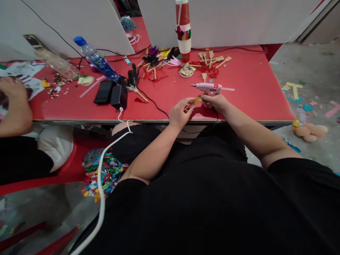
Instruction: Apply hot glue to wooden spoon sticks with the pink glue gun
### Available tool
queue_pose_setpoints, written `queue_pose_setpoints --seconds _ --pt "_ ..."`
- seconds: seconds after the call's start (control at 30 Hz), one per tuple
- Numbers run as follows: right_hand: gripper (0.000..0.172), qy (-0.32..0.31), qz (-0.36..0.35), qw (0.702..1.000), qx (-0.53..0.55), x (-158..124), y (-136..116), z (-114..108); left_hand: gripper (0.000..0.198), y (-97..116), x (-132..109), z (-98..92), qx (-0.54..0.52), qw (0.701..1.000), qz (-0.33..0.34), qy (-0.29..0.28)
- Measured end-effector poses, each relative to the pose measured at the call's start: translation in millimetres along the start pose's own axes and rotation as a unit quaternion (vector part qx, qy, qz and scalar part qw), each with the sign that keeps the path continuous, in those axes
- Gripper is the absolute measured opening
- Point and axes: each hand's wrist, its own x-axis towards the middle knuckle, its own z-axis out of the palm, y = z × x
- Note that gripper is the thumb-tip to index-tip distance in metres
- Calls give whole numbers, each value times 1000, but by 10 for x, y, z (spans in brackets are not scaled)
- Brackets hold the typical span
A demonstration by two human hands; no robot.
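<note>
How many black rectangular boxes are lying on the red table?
2. Both lie side by side left of centre: one flat black box, and one black box right of it with a white cable.

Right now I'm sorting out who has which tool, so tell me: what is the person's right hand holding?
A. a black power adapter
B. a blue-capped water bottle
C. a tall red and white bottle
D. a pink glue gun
D: the right hand grips the pink glue gun, its nozzle pointing left over the red table, while the left hand holds a small wooden stick piece beside it.
</note>
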Motion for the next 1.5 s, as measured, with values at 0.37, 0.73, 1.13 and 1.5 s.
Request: queue_pose_setpoints --seconds 0.37,0.73,1.13,1.5 --pt "45 1 -2 999 -41 -10 -13 13 20 -92 84 -19 51 995 61 -56" --pt "45 8 20 999 -25 9 -13 -2 50 -116 56 16 2 997 20 -73" --pt "34 22 33 999 -26 -31 -21 50 26 25 69 -64 83 989 44 -115" --pt "36 23 36 998 -55 -15 23 25 9 -93 107 14 74 990 40 -113"
